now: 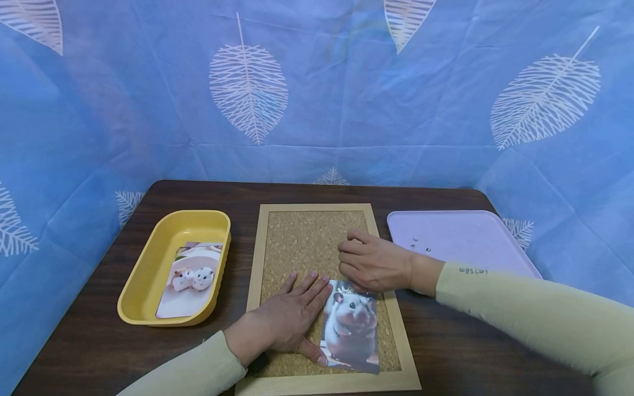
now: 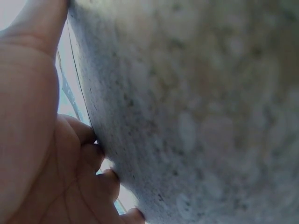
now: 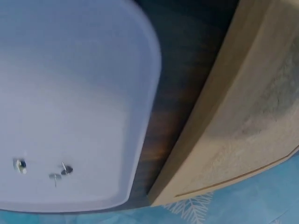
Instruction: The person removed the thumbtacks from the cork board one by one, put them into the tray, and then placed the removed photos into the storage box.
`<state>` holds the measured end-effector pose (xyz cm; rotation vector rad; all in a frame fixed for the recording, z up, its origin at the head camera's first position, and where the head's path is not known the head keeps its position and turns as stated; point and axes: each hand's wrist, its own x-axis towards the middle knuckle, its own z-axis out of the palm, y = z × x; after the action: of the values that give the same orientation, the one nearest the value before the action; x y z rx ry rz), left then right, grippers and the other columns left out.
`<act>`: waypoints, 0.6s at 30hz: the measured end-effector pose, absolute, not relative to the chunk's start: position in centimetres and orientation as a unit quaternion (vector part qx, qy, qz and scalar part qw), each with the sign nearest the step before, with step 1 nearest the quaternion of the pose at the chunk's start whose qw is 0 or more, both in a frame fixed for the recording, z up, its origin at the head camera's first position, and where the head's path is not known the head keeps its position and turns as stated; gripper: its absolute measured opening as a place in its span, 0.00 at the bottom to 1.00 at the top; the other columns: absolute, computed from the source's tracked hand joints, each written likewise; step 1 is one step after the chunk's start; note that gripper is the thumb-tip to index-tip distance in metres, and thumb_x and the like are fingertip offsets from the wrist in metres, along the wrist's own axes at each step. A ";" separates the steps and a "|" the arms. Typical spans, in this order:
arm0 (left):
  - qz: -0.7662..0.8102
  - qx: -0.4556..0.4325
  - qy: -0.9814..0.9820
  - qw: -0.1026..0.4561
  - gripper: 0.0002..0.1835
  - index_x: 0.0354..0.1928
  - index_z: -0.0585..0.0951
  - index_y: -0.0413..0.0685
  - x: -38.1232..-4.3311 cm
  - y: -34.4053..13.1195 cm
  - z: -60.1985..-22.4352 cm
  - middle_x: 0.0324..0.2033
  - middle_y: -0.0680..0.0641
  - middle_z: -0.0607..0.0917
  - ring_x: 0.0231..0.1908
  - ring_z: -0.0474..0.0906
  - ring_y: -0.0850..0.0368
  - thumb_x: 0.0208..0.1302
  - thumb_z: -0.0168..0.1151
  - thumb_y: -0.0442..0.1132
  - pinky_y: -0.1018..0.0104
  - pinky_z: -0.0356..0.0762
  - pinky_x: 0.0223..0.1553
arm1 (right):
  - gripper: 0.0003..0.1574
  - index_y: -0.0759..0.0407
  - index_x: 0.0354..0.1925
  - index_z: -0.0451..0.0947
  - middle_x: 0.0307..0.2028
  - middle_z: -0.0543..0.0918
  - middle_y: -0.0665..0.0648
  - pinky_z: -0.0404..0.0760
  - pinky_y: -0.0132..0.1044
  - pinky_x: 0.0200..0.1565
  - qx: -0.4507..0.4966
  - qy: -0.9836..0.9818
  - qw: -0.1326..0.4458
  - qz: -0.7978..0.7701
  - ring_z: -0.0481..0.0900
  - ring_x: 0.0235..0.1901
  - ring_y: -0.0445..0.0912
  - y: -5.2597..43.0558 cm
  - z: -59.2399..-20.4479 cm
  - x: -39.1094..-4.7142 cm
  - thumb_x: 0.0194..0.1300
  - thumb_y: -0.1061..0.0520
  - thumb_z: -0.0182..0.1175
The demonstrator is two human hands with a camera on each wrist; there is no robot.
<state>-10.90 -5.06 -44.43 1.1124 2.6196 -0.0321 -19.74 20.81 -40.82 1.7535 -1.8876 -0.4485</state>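
A hamster photo card (image 1: 349, 330) lies on the lower right part of a wood-framed corkboard (image 1: 302, 236) in the head view. With its fingers spread, my left hand (image 1: 289, 319) presses on the cork, fingertips and thumb at the photo's left edge. My right hand (image 1: 373, 261) is over the board's right side, fingers curled, its lower side at the photo's top edge. Whatever may be under its thumb is hidden. The left wrist view shows the left palm (image 2: 70, 177) beside blurred cork; the right wrist view shows no part of the right hand.
Left of the board, a yellow tray (image 1: 143, 264) contains another photo of hamsters (image 1: 190, 283). To the right lies a pale purple tray (image 1: 460, 236) with several thumbtacks (image 3: 67, 169). A blue leaf-patterned cloth (image 1: 337, 99) hangs behind the dark wooden table (image 1: 242, 236).
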 end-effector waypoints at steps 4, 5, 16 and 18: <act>-0.014 0.386 0.911 0.148 0.73 0.86 0.45 0.51 -10.9 -5.0 -44.4 0.86 0.48 0.45 0.85 0.38 0.49 0.48 0.55 0.89 0.42 0.43 0.83 | 0.14 0.53 0.35 0.72 0.37 0.80 0.54 0.76 0.50 0.57 0.637 -0.693 0.309 -0.136 0.78 0.48 0.51 21.0 -41.5 -19.7 0.76 0.48 0.52; -0.015 0.386 0.910 0.148 0.73 0.86 0.45 0.51 -10.9 -5.0 -44.4 0.86 0.48 0.45 0.85 0.38 0.49 0.48 0.54 0.89 0.42 0.43 0.83 | 0.15 0.54 0.35 0.72 0.37 0.81 0.54 0.77 0.50 0.57 0.633 -0.693 0.318 -0.133 0.79 0.48 0.51 21.1 -41.7 -19.7 0.78 0.48 0.49; -0.021 0.392 0.908 0.147 0.72 0.86 0.45 0.51 -10.9 -5.0 -44.3 0.86 0.47 0.44 0.85 0.38 0.48 0.50 0.52 0.89 0.40 0.44 0.82 | 0.15 0.56 0.36 0.76 0.37 0.85 0.56 0.77 0.53 0.56 0.573 -0.725 0.374 -0.078 0.82 0.47 0.54 23.1 -43.0 -19.5 0.76 0.52 0.47; -0.021 0.392 0.908 0.146 0.72 0.86 0.45 0.50 -10.8 -5.0 -44.3 0.86 0.47 0.44 0.85 0.38 0.48 0.50 0.53 0.89 0.40 0.45 0.82 | 0.14 0.58 0.37 0.78 0.36 0.85 0.57 0.77 0.53 0.54 0.563 -0.726 0.390 -0.060 0.82 0.45 0.55 23.5 -43.2 -19.6 0.74 0.53 0.49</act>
<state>-10.82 -4.95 -44.30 1.1291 2.6140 -0.0598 -19.58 23.53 -43.18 1.4295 -1.8461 -0.1526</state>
